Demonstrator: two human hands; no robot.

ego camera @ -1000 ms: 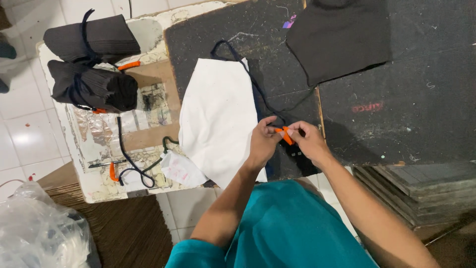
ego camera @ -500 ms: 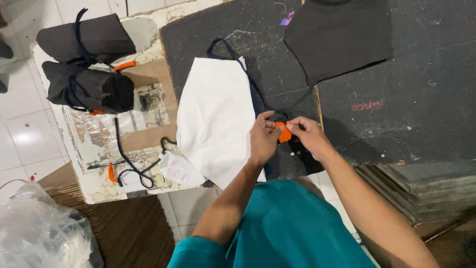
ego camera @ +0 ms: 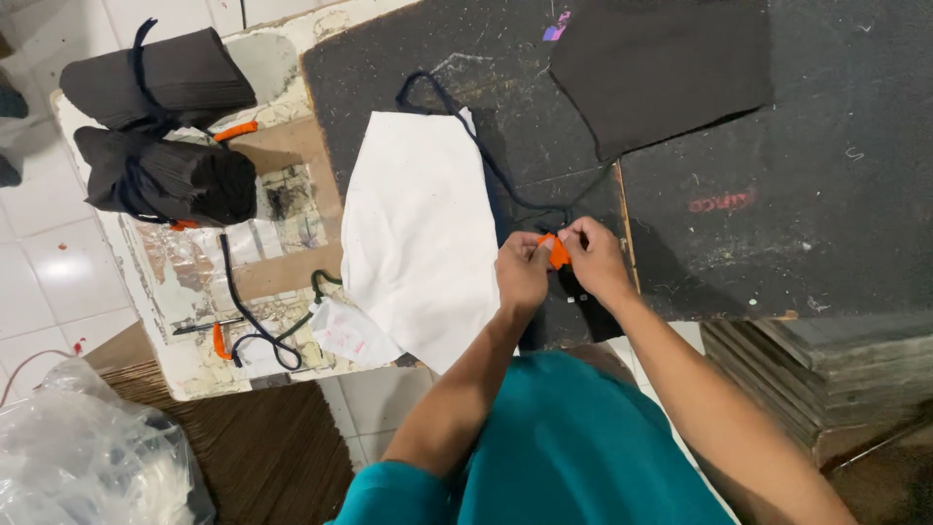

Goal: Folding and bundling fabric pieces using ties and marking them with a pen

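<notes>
Near the front edge of a dark, scuffed desk (ego camera: 797,146), seen from above, a person in a teal shirt holds both hands close together. Between them sits a small orange piece (ego camera: 557,250); the left hand (ego camera: 522,275) pinches it from one side in a narrow fingertip grip, and the right hand (ego camera: 595,259) pinches it from the other side the same way. What the orange piece is exactly is too small to tell. A thin black cord (ego camera: 486,156) runs from the hands up across the desk and ends in a loop near the far edge. Just left of the hands lies a white fabric panel (ego camera: 418,233), partly covering the cord and hanging slightly over the desk's front edge. A black fabric piece (ego camera: 661,68) lies flat at the far side, well apart from the hands. Further left, on a worn pale side table (ego camera: 185,282), rest two tied bundles of black material (ego camera: 160,126), some loose black cords with orange tips (ego camera: 248,326), and a small white scrap (ego camera: 350,332). A crumpled clear plastic bag (ego camera: 87,457) sits on the floor at lower left
</notes>
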